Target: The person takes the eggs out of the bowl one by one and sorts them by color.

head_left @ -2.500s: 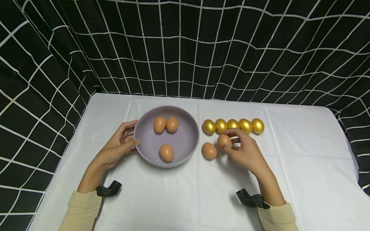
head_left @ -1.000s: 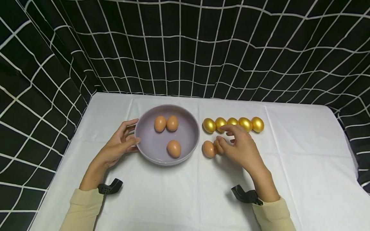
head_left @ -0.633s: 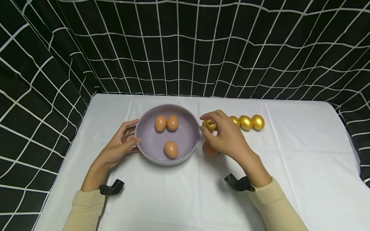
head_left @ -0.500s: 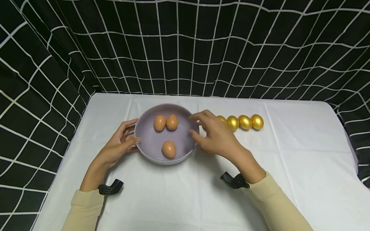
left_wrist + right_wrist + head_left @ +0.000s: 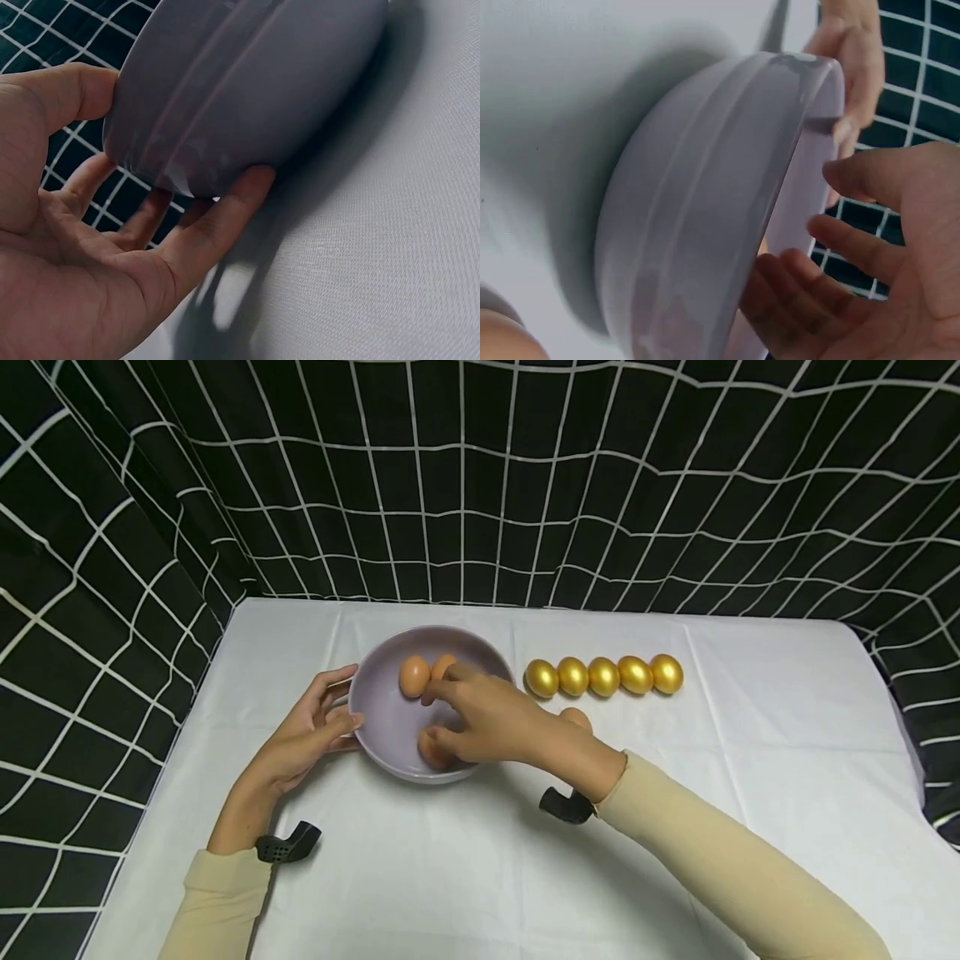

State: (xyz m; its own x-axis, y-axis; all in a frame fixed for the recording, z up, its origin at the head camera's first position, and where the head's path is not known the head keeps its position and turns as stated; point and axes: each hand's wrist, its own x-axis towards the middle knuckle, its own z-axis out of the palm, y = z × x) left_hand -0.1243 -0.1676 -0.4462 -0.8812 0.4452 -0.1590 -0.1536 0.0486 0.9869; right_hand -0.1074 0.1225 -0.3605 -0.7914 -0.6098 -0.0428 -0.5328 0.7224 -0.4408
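My left hand [image 5: 303, 739] holds the mauve bowl [image 5: 384, 727] at its left side, thumb at the rim and fingers against the outer wall; the left wrist view shows this bowl wall [image 5: 247, 97] close up. Inside the bowl, two brown eggs lie together toward the back, one left [image 5: 415, 676] and one right [image 5: 444, 665], the latter partly covered by fingers. My right hand [image 5: 487, 714] reaches over the rim into the bowl with thumb and fingers apart, gripping nothing. Below its thumb is a third brown egg [image 5: 433, 749], partly covered.
Several golden eggs [image 5: 603, 677] form a row on the white cloth [image 5: 450, 877], right of the bowl. Another brown egg [image 5: 575, 719] shows behind my right wrist, which hides part of it. A black curtain with white grid lines [image 5: 480, 485] hangs behind the table.
My right hand put down a brown egg beside another on the table, let go, and moved left into the bowl. The front egg in the bowl shifted slightly. My left hand stayed in place.
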